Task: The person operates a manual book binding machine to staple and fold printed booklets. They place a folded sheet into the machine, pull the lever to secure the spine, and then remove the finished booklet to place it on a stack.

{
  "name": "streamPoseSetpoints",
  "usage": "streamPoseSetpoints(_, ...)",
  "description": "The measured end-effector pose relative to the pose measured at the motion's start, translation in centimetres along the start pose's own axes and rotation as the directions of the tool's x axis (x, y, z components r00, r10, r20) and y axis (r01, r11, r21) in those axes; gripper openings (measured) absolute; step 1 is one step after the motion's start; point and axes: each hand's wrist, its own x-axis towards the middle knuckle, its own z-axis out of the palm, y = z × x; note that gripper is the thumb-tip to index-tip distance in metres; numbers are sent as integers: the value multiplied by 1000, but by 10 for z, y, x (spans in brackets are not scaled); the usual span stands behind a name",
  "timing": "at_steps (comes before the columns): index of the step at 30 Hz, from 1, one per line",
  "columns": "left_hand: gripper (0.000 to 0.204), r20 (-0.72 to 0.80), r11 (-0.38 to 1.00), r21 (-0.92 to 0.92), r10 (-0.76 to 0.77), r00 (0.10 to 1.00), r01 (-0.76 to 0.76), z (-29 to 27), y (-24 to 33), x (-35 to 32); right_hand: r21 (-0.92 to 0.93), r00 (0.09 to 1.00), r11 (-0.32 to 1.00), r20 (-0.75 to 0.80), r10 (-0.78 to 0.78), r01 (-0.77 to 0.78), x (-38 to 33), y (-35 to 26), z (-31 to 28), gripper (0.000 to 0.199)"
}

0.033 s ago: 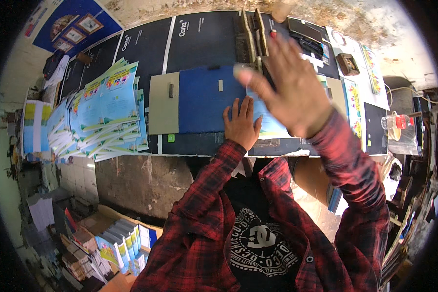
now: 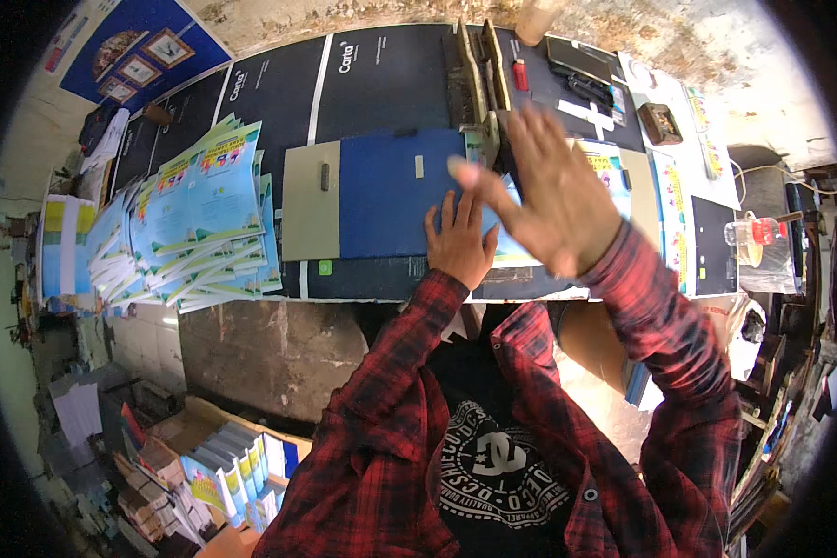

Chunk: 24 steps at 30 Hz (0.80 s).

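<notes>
My left hand [image 2: 460, 244] lies flat with its fingers spread, on the right edge of a blue board [image 2: 386, 209] and the left part of a light-blue printed sheet [image 2: 514, 251]. A grey panel [image 2: 310, 219] with a small dark block on it borders the board's left side. Over the sheet is my right hand [image 2: 564, 206], slightly blurred, its thumb held apart and fingers stretched out. It holds nothing, and whether it touches the sheet I cannot tell. Much of the sheet is hidden beneath it; a yellow and white part shows beyond the fingers.
A fanned pile of printed covers [image 2: 205, 209] lies at the left. Wooden bars [image 2: 482, 74] stand at the table's back, beside a red lighter [image 2: 520, 74]. Farther right are a small wooden box [image 2: 659, 123] and a red-capped bottle [image 2: 755, 230]. Books [image 2: 237, 470] fill a carton below left.
My right hand has come slightly nearer to me, uncovering the lighter and more of the printed sheet. The left hand stays on the board's edge.
</notes>
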Motion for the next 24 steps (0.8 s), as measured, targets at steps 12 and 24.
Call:
streamPoseSetpoints(12,61,-102,999,3,39,994,-39,4,-2,0,483,989,875,-121,86,-17,-58,-5,61,89)
streamPoseSetpoints(24,54,-22,999,-1,32,999,-32,-11,9,5,302,748,715,-11,664,-630,-131,226,133,94)
